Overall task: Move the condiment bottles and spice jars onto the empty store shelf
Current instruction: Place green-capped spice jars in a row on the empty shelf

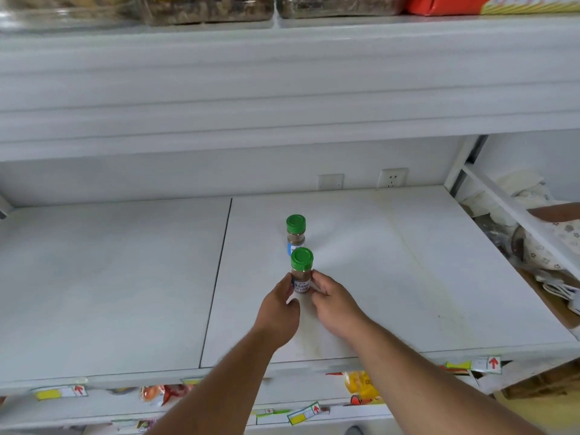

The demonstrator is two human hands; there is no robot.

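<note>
Both hands meet on the near spice jar (301, 275), which stands upright on the white shelf (408, 277): the left hand (279, 304) and the right hand (331, 298) pinch its sides with curled fingers. A second green-capped jar (295, 234) stands just behind it

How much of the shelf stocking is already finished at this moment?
Done: one green-capped spice jar stands upright on the white shelf. In hand: a second green-capped jar stands just in front of it, with the left hand and the right hand holding its sides. Left: most of the job, it seems; no condiment bottles are in view.
</note>
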